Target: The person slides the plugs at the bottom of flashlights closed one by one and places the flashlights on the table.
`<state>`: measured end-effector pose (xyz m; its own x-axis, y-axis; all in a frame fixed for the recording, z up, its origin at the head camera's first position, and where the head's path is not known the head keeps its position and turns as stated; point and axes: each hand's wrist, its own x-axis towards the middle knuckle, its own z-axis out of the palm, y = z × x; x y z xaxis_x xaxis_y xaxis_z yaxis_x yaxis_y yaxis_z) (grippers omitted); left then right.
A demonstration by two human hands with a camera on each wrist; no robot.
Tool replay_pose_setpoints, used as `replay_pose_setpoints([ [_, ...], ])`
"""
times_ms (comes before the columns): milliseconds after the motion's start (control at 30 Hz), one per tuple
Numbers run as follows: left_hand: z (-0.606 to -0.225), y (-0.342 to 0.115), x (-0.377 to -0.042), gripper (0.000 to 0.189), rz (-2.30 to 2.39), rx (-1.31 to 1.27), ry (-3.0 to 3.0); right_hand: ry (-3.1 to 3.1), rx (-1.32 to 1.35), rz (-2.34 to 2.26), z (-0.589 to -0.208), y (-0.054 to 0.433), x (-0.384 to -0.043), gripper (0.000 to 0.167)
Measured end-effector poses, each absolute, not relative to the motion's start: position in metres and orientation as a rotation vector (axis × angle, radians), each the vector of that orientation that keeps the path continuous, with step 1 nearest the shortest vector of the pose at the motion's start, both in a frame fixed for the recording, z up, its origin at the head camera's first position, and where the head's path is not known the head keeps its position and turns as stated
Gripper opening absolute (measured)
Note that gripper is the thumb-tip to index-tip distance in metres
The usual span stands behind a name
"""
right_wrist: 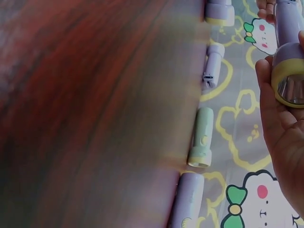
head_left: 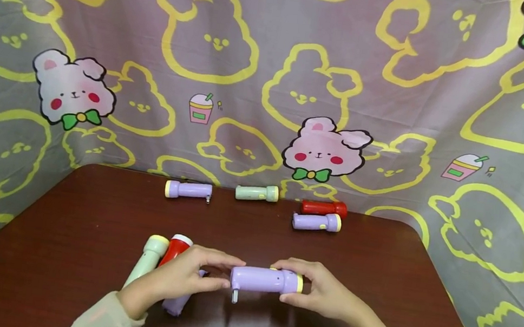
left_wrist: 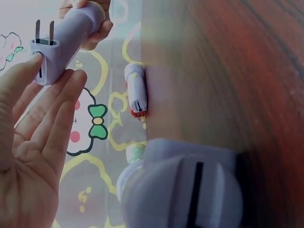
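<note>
Both hands hold a purple flashlight (head_left: 257, 279) level above the table. My right hand (head_left: 325, 291) grips its yellow-rimmed head, thumb on one side and fingers on the other. The lens (right_wrist: 290, 89) faces outward in the right wrist view. At the tail end, my left hand (head_left: 185, 271) pinches the body between thumb and fingertips. Two metal plug prongs (left_wrist: 44, 33) stick out from that end. Beneath the left wrist lie a green flashlight (head_left: 147, 261), a red flashlight (head_left: 175, 249) and another purple flashlight (head_left: 176, 304), partly covered by the hand.
Along the back edge of the brown table (head_left: 112, 221) lie a purple flashlight (head_left: 188, 190) with prongs out, a green flashlight (head_left: 257, 192), a red flashlight (head_left: 322, 208) and a purple flashlight (head_left: 316, 222) before it. A patterned cloth (head_left: 240, 144) hangs behind and beside the table.
</note>
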<state>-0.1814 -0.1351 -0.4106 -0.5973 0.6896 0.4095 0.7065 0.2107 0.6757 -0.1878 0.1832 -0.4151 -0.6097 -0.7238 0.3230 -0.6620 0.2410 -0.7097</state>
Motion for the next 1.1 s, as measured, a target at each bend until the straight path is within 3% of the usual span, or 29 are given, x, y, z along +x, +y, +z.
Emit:
replay_pose_setpoints([
  [633,-0.4088,-0.1317,-0.1780,0.034,-1.350,-1.364,-2.392,2.397,-1.476,-1.328,-0.4121,0.1838,-0.1887,0.048],
  [1100,-0.4081,-0.1329,-0.1788,0.030,-1.374,-1.334,-2.441,2.397,-1.359,-1.334,-0.4125,0.1832,-0.1873,0.049],
])
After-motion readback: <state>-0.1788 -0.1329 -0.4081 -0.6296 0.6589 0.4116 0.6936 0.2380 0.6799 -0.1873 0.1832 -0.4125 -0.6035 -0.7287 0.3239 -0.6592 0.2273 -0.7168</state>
